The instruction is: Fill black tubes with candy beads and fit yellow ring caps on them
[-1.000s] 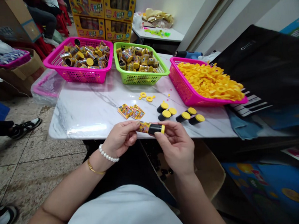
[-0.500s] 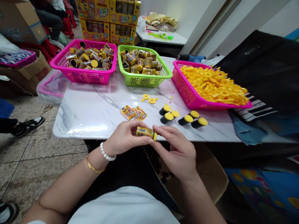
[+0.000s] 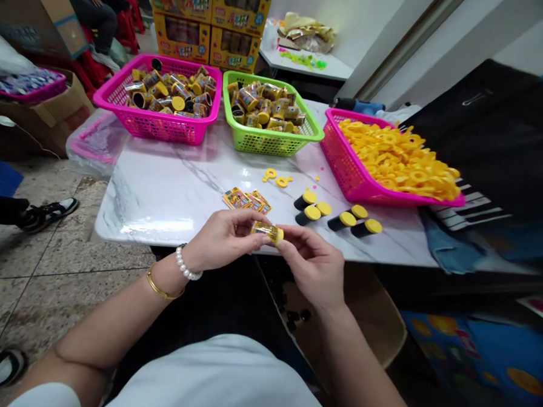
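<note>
Between both hands, above the table's front edge, is a small clear tube with a yellow label and yellow cap (image 3: 266, 232). My left hand (image 3: 226, 240) is closed round the tube's left end with thumb and fingers. My right hand (image 3: 314, 263) pinches the yellow-capped end. Just beyond the hands lie small printed cards (image 3: 248, 200) in a loose pile. To their right stand several black tubes with yellow caps (image 3: 342, 220). Two yellow ring-shaped pieces (image 3: 282, 181) lie behind the cards.
At the back of the white marble-look table (image 3: 163, 185) stand a pink basket (image 3: 166, 127) and a green basket (image 3: 270, 144), both full of labelled tubes. A pink basket (image 3: 341, 164) of yellow rings is at right. Yellow boxes (image 3: 184, 38) are stacked behind. Below is an open carton (image 3: 375, 318).
Both hands have shifted slightly left with the tube, and its label has turned so more of the clear wall shows. The camera view has moved a little.
</note>
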`<state>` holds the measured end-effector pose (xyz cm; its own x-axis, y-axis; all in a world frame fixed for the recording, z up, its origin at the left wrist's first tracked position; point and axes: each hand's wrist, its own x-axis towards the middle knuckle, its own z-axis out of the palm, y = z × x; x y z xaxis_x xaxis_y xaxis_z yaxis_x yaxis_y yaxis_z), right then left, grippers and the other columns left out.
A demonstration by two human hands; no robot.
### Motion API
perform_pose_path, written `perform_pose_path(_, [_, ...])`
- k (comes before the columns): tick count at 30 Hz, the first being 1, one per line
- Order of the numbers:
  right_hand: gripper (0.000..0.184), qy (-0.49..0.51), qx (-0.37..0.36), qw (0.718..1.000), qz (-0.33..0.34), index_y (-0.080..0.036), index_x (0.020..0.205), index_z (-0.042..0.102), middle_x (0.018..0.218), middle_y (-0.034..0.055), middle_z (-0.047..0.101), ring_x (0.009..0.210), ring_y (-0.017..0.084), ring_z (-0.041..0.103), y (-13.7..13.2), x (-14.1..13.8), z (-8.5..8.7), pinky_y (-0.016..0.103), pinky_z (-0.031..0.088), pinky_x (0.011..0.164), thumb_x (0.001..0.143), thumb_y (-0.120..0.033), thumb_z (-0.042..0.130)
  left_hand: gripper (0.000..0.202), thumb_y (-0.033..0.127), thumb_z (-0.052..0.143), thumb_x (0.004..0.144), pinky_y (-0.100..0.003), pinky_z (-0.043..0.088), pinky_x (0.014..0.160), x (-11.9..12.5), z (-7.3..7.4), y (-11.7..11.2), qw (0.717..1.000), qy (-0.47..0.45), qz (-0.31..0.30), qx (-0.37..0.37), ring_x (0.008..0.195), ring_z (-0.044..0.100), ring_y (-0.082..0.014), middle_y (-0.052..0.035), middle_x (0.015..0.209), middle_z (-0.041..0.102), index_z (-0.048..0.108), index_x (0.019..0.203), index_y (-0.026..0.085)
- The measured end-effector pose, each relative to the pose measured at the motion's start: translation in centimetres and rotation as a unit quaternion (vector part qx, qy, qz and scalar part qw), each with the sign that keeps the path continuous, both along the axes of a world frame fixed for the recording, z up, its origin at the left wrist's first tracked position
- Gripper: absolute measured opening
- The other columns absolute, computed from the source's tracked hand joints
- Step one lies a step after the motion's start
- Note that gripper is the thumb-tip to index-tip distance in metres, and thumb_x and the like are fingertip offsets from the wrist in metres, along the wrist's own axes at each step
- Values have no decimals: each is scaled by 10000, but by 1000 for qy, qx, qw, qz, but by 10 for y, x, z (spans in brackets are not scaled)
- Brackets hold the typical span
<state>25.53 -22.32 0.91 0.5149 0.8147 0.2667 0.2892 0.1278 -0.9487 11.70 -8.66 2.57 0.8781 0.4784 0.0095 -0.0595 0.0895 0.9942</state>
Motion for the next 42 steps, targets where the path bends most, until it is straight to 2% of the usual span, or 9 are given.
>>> perform_pose_path(3, [526, 33, 13, 994, 99, -295, 1344, 622, 1287, 84, 656, 1065, 219, 690, 1, 8, 5, 341, 605, 890, 843, -319, 779, 355, 431, 737, 811, -196, 490, 491, 0, -1, 3, 997, 23, -35, -62, 517, 597, -105, 3, 606, 642, 633, 955, 124])
perform_pose_path(5, [434, 17, 4, 989, 145, -308, 1260, 693, 1279, 83, 652, 1081, 226, 675, 3, 14, 9, 329, 611, 859, 836, -298, 785, 427, 517, 738, 798, -184, 472, 455, -2, -2, 6, 994, 22, -46, -97, 489, 597, -106, 8, 572, 627, 604, 922, 132])
perform_pose_path(8, [237, -9, 37, 990, 133, -303, 1052, 785, 1061, 63, 717, 994, 200, 691, 10, 19, 12, 306, 611, 831, 818, -263, 799, 498, 565, 778, 743, -179, 476, 440, -3, -4, 8, 986, -3, -67, -155, 506, 624, -111, -14, 640, 662, 599, 910, 131])
perform_pose_path(17, [230, -142, 68, 977, 143, -283, 970, 806, 1049, 77, 711, 870, 188, 724, 42, 14, 25, 257, 639, 662, 798, -133, 779, 671, 753, 767, 597, -142, 378, 307, 4, -11, 14, 958, -3, -13, -286, 359, 513, -69, -6, 541, 615, 588, 747, 124])
perform_pose_path(24, [221, -217, 81, 973, -23, -198, 1019, 774, 1096, 99, 710, 679, 166, 712, 136, 90, 64, 329, 648, 613, 865, -338, 700, 780, 683, 797, 652, -205, 514, 421, 4, -17, 9, 936, -59, 32, -346, 543, 645, -136, -66, 776, 711, 469, 1123, 155])
perform_pose_path(29, [333, -439, -68, 890, -100, -170, 1103, 764, 1156, 125, 713, 792, 204, 709, 198, 149, 100, 385, 595, 818, 774, -193, 717, 766, 579, 877, 613, -209, 517, 445, 0, -16, 10, 930, -82, 87, -349, 553, 637, -134, -53, 751, 705, 488, 1111, 146])
perform_pose_path(33, [158, -466, -94, 878, -66, -191, 949, 798, 881, 63, 757, 759, 194, 691, 167, 127, 83, 347, 557, 827, 847, -232, 685, 594, 518, 885, 625, -182, 486, 437, -1, -17, 11, 921, -122, 138, -342, 528, 607, -104, -26, 699, 679, 594, 956, 120])
perform_pose_path(37, [136, -472, -122, 873, 22, -219, 952, 795, 918, 50, 738, 691, 157, 662, 104, 68, 37, 300, 542, 736, 881, -266, 689, 467, 481, 873, 652, -171, 467, 435, 0, -21, 8, 935, -120, 156, -294, 501, 578, -81, -26, 676, 668, 641, 799, 103])
perform_pose_path(42, [150, -416, -129, 899, -43, -228, 1005, 797, 865, 71, 686, 746, 181, 649, 83, 26, -2, 304, 529, 710, 886, -248, 708, 413, 456, 858, 667, -170, 442, 420, -1, -18, 4, 943, -102, 187, -255, 493, 564, -81, -18, 665, 661, 654, 777, 114])
